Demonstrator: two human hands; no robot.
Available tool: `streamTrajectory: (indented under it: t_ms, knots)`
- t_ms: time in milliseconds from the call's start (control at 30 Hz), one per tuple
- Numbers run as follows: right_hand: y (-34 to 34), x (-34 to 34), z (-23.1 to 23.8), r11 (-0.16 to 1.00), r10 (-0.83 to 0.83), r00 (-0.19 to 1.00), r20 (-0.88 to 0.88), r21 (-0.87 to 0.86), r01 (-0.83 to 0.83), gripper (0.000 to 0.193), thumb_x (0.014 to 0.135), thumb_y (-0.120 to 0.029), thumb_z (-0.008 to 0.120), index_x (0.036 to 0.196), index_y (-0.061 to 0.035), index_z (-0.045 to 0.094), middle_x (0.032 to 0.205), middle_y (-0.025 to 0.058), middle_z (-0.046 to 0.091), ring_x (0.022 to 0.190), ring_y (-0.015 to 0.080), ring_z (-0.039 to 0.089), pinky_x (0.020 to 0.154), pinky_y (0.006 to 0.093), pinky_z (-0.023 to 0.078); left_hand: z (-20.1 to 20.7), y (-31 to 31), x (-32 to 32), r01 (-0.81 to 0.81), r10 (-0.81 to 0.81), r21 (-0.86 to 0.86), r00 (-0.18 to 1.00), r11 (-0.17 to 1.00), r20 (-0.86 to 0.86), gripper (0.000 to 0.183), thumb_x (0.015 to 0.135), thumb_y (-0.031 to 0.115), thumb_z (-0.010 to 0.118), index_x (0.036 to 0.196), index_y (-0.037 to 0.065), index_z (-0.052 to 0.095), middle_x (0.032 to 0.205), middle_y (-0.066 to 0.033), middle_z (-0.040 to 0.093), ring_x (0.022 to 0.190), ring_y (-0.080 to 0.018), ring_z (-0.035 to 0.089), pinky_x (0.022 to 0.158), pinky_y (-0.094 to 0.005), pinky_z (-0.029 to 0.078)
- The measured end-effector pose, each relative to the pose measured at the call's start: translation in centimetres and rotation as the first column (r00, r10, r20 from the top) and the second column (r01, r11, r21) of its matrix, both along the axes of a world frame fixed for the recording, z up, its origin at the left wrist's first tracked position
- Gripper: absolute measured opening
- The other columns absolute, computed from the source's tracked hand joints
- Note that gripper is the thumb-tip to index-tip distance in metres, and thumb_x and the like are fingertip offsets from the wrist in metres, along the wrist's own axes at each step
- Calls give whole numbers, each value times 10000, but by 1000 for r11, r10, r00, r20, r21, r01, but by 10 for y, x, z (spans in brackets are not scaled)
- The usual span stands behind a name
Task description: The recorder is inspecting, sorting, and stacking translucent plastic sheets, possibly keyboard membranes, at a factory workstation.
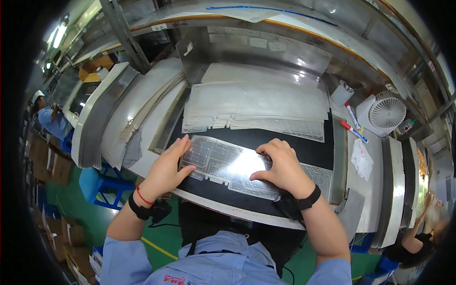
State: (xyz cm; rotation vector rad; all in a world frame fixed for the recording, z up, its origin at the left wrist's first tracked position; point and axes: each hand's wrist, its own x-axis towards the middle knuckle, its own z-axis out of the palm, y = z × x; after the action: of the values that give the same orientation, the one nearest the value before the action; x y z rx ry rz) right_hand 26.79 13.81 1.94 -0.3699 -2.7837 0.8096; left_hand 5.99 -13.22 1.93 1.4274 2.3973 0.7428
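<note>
I have the left hand (168, 164) spread wide against the left end of a glossy circuit-patterned sheet (213, 159), thumb well apart from the fingers. My right hand (283, 168) arches over the sheet's right part, a gap between thumb and forefinger; I cannot tell whether it clamps the sheet, since the underside is hidden. The sheet lies above a black mat (308, 153), on the near side of a layered stack of pale sheets (256, 102).
</note>
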Motion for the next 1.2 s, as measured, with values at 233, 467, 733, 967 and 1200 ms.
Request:
streamTrajectory:
  t_ms: [233, 467, 733, 967, 1200]
  knots:
    - [-8, 0, -5, 998, 55, 998, -24, 7, -55, 623, 623, -424, 911, 1109, -92, 707, 1076, 86, 627, 1067, 308, 562, 933, 420, 429, 18, -5, 0, -498, -4, 188, 347, 846, 938, 771, 1012, 122, 609, 1595, -28, 127, 1492, -215, 459, 1349, -244, 495, 1061, -353, 458]
    - [-13, 1, 0, 998, 65, 994, -87, -5, -65, 577, 688, -376, 891, 1141, -79, 691, 1092, 100, 627, 1075, 321, 558, 939, 428, 427, -2, -20, -27, -301, 94, 126, 623, 945, 777, 271, 1051, 174, 544, 1260, 11, 599, 989, -38, 716, 677, -51, 615, 572, -184, 471]
    - [-10, -5, -6, 993, 51, 972, -232, -96, -75, 536, 731, -345, 872, 1154, -76, 684, 1135, 110, 616, 1090, 321, 542, 949, 442, 418, 2, -13, -12, -197, 112, 82, 801, 977, 589, 577, 1010, 224, 615, 1495, -2, 402, 1242, -148, 648, 992, -201, 641, 798, -289, 549]
    - [-17, 0, -9, 993, 121, 991, -54, 8, -121, 640, 635, -390, 922, 1162, -99, 703, 1141, 85, 600, 1113, 307, 527, 977, 421, 392, -9, -15, 26, 132, -138, -44, 967, 990, -214, 1071, 778, 460, 841, 1538, -66, 299, 1545, -305, 393, 1442, -523, 329, 1214, -498, 276]
    - [-18, 1, -5, 993, 119, 989, -89, 20, -118, 663, 642, -382, 918, 1198, -107, 684, 1140, 82, 611, 1103, 317, 530, 946, 433, 406, 8, -16, 32, -304, -77, 344, 639, 888, 765, 1016, 913, 176, 760, 1622, 26, 47, 1510, -297, 434, 1387, -299, 472, 1053, -343, 476]
